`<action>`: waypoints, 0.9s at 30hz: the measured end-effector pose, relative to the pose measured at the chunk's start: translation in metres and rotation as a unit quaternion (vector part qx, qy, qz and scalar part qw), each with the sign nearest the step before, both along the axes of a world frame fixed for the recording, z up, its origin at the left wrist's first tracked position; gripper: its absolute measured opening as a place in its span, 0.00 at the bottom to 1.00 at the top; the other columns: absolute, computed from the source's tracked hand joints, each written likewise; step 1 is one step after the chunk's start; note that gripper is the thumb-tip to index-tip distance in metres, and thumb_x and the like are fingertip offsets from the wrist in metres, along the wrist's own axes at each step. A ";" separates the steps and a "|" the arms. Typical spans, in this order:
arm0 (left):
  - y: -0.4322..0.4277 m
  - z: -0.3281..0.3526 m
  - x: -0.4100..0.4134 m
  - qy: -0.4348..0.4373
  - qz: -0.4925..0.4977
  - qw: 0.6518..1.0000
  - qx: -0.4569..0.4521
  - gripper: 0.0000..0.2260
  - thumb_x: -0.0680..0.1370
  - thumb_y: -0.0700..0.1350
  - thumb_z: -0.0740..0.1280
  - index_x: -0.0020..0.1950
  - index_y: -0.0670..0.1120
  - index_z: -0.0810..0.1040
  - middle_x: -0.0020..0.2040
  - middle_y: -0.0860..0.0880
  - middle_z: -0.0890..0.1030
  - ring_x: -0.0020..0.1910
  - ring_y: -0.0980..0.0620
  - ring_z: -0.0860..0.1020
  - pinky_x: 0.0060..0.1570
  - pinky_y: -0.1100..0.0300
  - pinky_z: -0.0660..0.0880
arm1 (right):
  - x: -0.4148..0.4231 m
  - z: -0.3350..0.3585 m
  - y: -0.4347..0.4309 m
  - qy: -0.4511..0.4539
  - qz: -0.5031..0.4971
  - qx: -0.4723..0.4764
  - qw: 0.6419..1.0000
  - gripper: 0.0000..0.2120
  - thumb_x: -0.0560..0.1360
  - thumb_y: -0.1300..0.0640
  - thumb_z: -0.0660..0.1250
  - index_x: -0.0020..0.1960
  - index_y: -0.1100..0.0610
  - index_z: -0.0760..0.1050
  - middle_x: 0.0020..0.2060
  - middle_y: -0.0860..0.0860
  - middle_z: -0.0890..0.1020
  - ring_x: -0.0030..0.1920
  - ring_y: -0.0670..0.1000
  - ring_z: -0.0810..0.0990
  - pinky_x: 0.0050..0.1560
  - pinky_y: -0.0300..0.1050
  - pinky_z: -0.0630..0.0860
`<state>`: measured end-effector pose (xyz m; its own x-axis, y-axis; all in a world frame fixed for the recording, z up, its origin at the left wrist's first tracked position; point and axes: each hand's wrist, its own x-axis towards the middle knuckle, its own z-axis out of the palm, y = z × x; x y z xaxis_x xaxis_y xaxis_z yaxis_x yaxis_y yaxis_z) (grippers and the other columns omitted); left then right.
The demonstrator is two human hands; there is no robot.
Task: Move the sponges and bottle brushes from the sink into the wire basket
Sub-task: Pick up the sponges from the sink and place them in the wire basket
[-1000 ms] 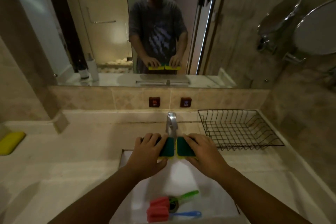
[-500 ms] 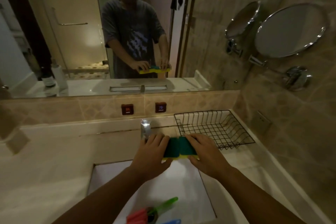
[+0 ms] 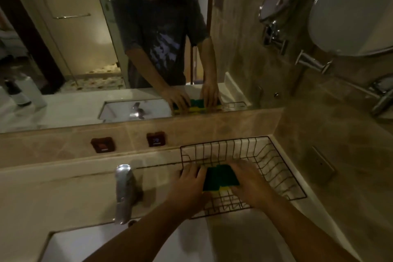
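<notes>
Sponges (image 3: 221, 177), green side up with a yellow edge showing, sit pressed together between both hands inside the wire basket (image 3: 276, 168). A second ago they were held above the sink beside the tap; now they are carried right, over the basket's near rim, and lowered close to its wire floor. The left hand (image 3: 189, 185) clamps the left sponge, its fingers (image 3: 192, 171) curled over the top; the right hand (image 3: 251, 181) grips the right one the same way. Whether the sponges already rest on the wires I cannot tell. By my reading the sponge half of the task is nearly done, needing only a release. The bottle brushes, seen low in the sink earlier, are now out of frame and presumably still wait there.

The basket stands at the back right corner of the pale stone surface (image 3: 63, 193), against the tiled wall. The chrome tap (image 3: 123, 189) rises behind the sink (image 3: 89, 247), near the basket's left edge. Above runs a wide mirror (image 3: 63, 49) repeating the hands and sponges; a round mirror (image 3: 353, 10) hangs on the right wall. The room is dim.
</notes>
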<state>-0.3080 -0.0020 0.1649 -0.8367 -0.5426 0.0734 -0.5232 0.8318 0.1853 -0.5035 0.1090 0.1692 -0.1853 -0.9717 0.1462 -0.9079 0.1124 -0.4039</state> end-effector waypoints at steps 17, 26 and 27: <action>-0.065 -0.076 -0.102 -0.088 0.022 0.996 -0.001 0.30 0.78 0.47 0.65 0.78 0.46 0.58 0.74 0.44 0.67 0.71 0.42 0.63 0.70 0.49 0.60 | -0.102 -0.093 -0.087 0.029 0.044 0.106 0.993 0.27 0.73 0.54 0.71 0.70 0.53 0.67 0.66 0.52 0.71 0.66 0.55 0.68 0.67 0.54 0.66; -0.062 -0.088 -0.122 -0.097 0.045 0.994 -0.005 0.26 0.78 0.43 0.66 0.75 0.46 0.62 0.74 0.42 0.64 0.71 0.41 0.63 0.67 0.47 0.66 | -0.108 -0.099 -0.080 0.111 0.068 0.040 0.991 0.27 0.71 0.59 0.72 0.68 0.61 0.70 0.65 0.59 0.74 0.66 0.62 0.70 0.67 0.61 0.67; -0.060 -0.089 -0.121 -0.093 0.056 0.994 -0.010 0.25 0.78 0.44 0.65 0.74 0.46 0.63 0.73 0.42 0.65 0.70 0.41 0.64 0.66 0.47 0.67 | -0.107 -0.099 -0.080 0.122 0.067 0.045 0.989 0.27 0.71 0.60 0.72 0.68 0.61 0.70 0.65 0.59 0.74 0.66 0.62 0.70 0.67 0.61 0.67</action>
